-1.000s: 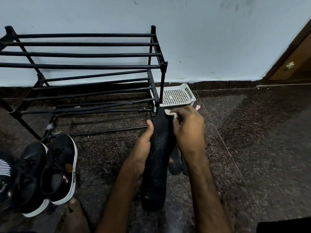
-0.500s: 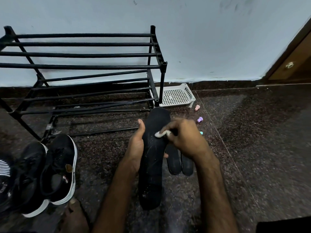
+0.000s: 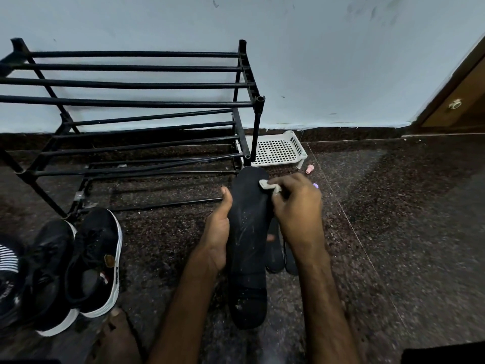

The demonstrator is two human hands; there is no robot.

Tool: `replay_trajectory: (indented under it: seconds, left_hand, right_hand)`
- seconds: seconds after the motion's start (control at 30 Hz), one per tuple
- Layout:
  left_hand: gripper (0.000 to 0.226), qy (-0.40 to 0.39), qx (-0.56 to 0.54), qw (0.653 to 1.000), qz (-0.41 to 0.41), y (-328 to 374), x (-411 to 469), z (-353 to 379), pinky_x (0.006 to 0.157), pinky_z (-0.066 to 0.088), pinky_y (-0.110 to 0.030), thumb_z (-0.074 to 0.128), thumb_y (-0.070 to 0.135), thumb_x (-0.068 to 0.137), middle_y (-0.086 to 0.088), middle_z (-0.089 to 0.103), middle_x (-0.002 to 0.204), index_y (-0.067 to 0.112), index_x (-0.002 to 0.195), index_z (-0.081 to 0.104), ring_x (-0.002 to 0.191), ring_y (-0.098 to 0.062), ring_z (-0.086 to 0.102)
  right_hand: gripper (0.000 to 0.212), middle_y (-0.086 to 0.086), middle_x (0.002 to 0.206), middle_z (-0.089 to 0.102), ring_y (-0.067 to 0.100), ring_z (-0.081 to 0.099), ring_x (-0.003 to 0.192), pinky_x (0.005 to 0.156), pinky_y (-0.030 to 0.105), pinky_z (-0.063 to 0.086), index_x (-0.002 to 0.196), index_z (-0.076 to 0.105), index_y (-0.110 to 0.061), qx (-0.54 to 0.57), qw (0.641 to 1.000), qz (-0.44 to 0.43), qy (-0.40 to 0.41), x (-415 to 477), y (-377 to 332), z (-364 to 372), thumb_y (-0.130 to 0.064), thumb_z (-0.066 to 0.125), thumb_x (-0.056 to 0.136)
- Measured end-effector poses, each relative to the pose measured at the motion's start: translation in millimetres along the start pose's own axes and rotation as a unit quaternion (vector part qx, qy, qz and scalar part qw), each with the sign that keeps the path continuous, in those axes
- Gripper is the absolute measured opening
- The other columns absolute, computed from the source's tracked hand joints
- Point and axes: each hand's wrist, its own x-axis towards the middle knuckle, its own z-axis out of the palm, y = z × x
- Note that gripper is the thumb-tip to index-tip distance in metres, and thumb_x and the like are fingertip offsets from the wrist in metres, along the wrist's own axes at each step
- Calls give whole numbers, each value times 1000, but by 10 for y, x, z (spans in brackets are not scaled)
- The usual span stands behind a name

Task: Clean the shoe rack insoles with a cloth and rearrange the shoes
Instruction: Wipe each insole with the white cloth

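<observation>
A long black insole (image 3: 248, 248) stands tilted in front of me, heel end near the floor. My left hand (image 3: 216, 232) grips its left edge, thumb up along the side. My right hand (image 3: 296, 208) pinches a small white cloth (image 3: 269, 185) against the insole's upper right part. Two more dark insoles (image 3: 279, 254) lie on the floor behind it, partly hidden by my right hand. The black shoe rack (image 3: 131, 111) stands at the back left with bare bars. A pair of black sneakers with white soles (image 3: 76, 266) sits at the lower left.
A white perforated tray (image 3: 278, 149) lies on the floor by the rack's right leg. Small pink (image 3: 310, 169) and purple (image 3: 316, 185) bits lie near it. A striped shoe (image 3: 8, 271) shows at the far left edge. A wooden door (image 3: 456, 101) is at the right. My bare foot (image 3: 118, 334) is at the bottom.
My right hand with the cloth slid down the insole from its top, then back up toward the upper right. The left hand keeps its hold on the insole.
</observation>
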Motion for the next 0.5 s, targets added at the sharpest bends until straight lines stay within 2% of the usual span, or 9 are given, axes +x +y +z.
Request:
replay_trajectory:
  seconds: [0.03,0.13,0.2,0.3,0.37,0.5]
  left_hand:
    - [76,1,-1,1000,3,2,9,-8,72,59,-49,34,69,91,-20,68,119,7,125,64,94,-31,71]
    - [74,3,-20,1000,8,14,11,-11,69,60,-40,34,67,92,-19,71,109,6,121,64,88,-30,72]
    - [75,-14,-24,1000,-11,17,-9,2,64,60,-40,33,68,93,-19,72,103,5,120,64,83,-30,72]
    - [79,-31,23,999,-23,21,-9,6,57,58,-45,34,69,92,-21,70,103,3,126,61,79,-34,70]
    - [80,-37,35,999,-19,31,-15,24,58,59,-45,34,69,92,-21,70,103,3,127,60,80,-34,70]
    - [71,2,-3,1000,9,37,2,44,60,60,-35,31,63,96,-18,74,96,5,110,70,77,-27,73]
  right_hand:
    - [20,-1,97,66,14,62,87,85,35,54,98,76,-14,-1,1000,-1,-10,20,-12,-7,-4,67,83]
    - [19,-4,93,70,12,64,86,84,34,54,89,77,-18,-1,992,-18,-125,9,-17,-10,-4,68,79]
    - [18,-4,92,70,12,64,84,83,33,53,89,77,-18,0,996,0,-84,-24,-24,-7,-6,68,78]
    - [19,-1,100,66,9,60,85,85,22,51,101,75,-13,-8,998,36,53,-7,-99,-18,-7,69,84]
    - [20,1,101,65,9,60,85,86,22,51,103,74,-11,-9,997,16,71,39,-127,-41,-5,69,85]
    - [17,-2,91,71,12,64,82,82,30,53,90,78,-16,7,993,-31,-114,40,-22,-98,-5,70,79]
